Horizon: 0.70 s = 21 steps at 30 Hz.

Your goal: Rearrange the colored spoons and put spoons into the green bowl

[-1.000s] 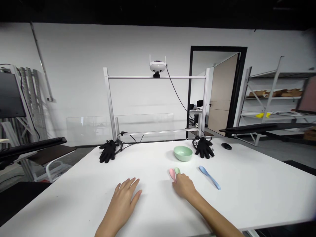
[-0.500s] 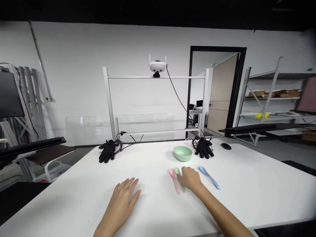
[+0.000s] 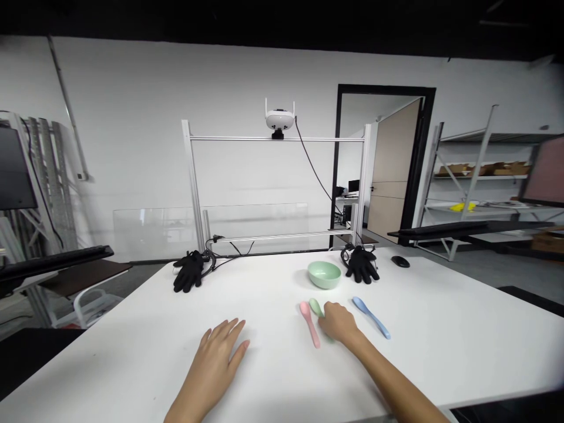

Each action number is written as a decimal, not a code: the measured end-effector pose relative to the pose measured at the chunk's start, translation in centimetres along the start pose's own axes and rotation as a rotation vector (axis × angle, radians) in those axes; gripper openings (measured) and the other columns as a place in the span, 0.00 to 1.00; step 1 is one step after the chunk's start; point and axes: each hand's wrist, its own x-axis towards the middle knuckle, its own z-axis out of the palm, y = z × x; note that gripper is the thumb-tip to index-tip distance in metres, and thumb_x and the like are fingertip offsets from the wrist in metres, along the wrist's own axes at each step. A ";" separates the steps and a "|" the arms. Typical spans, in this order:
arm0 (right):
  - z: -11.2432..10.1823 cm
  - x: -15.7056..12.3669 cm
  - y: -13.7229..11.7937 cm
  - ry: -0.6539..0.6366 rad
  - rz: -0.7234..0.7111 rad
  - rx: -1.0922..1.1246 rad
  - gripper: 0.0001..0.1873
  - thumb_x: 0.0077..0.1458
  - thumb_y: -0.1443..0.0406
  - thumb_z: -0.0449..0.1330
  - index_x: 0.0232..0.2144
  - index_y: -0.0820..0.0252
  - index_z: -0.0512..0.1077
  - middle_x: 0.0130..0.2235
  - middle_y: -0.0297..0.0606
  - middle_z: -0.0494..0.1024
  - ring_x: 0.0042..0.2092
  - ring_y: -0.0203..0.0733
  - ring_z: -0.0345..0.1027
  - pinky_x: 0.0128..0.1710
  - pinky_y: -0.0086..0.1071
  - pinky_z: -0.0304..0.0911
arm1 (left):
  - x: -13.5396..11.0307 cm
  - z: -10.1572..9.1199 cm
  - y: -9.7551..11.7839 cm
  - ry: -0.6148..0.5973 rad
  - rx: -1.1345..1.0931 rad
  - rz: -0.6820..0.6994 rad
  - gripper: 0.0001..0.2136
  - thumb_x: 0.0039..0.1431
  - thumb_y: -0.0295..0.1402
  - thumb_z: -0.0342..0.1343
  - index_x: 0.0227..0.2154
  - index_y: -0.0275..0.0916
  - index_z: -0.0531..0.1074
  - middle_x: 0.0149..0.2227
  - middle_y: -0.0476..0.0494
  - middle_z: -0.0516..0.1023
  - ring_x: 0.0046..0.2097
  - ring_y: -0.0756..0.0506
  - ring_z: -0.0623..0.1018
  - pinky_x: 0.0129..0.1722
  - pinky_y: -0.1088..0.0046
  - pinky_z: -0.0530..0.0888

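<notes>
Three plastic spoons lie on the white table (image 3: 462, 341): a pink spoon (image 3: 309, 323), a green spoon (image 3: 315, 306) right beside it, and a blue spoon (image 3: 371, 316) further right. My right hand (image 3: 340, 323) rests over the green spoon's handle, fingers curled down onto it; only the spoon's bowl end shows. My left hand (image 3: 218, 355) lies flat on the table, palm down, fingers spread, holding nothing. A pale green bowl (image 3: 325, 274) stands behind the spoons.
Two black gloves lie at the back of the table, a left glove (image 3: 189, 271) and a right glove (image 3: 360, 264). A black mouse (image 3: 400, 261) sits at the back right. An aluminium frame (image 3: 277, 182) with a camera stands behind the table.
My right hand has slid right off the pink spoon, which now lies fully in view, and sits over the green spoon. The left hand has stayed flat.
</notes>
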 end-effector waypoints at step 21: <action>-0.2 1.2 6.7 -0.012 0.073 -0.086 0.17 0.61 0.62 0.54 0.46 0.66 0.75 0.51 0.55 0.77 0.51 0.57 0.74 0.43 0.41 0.65 | 0.6 0.6 -0.2 -0.003 -0.008 -0.004 0.26 0.71 0.48 0.43 0.65 0.45 0.68 0.67 0.42 0.70 0.68 0.33 0.66 0.67 0.44 0.63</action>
